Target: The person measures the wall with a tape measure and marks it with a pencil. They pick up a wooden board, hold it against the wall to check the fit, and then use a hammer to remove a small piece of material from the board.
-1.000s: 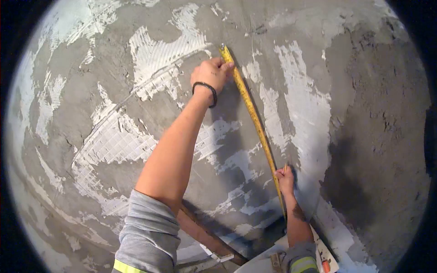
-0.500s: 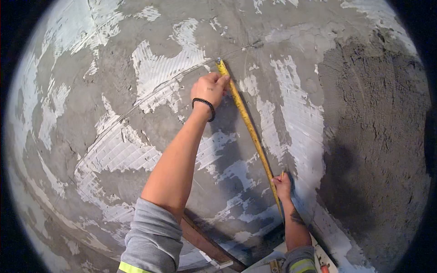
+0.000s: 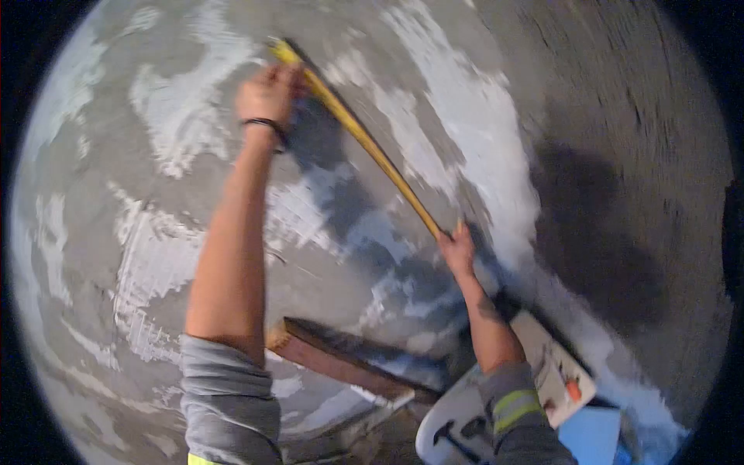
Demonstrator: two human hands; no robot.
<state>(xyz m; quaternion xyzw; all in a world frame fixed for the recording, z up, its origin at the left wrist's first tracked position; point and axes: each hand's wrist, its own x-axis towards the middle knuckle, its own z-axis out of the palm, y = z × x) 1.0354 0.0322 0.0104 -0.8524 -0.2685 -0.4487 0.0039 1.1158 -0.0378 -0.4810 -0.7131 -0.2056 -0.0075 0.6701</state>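
1. At the left of the frame, a grey surface [image 3: 167,198] carries ragged white patches; parts of it are blurred.
2. The left arm, in a grey sleeve [image 3: 229,395], rises from the lower left. Its left hand [image 3: 266,97], in the upper left, has its fingers bent in and pinching the yellow measuring tape [image 3: 356,132] just short of the tape's upper end. A dark bracelet [image 3: 263,124] circles the wrist.
3. The tape slants from the upper left down to the centre right, stretched between the two hands, its upper tip poking out past the left one.
4. Below it, at the lower centre, a reddish-brown bar [image 3: 341,360] lies aslant, apart from both hands.
5. Right of centre, the right hand [image 3: 457,249] is closed, thumb side against the tape's lower stretch; a slim pointed item [image 3: 459,225] sticks up from it. Whether the tape runs on behind this hand, I cannot tell.
6. At the lower right, a hammer [image 3: 457,443] rests on a white rounded surface [image 3: 428,447] beside the right sleeve. Beyond the arm are a pale panel [image 3: 528,335], a small orange item [image 3: 573,390] and a light-blue block [image 3: 593,434].
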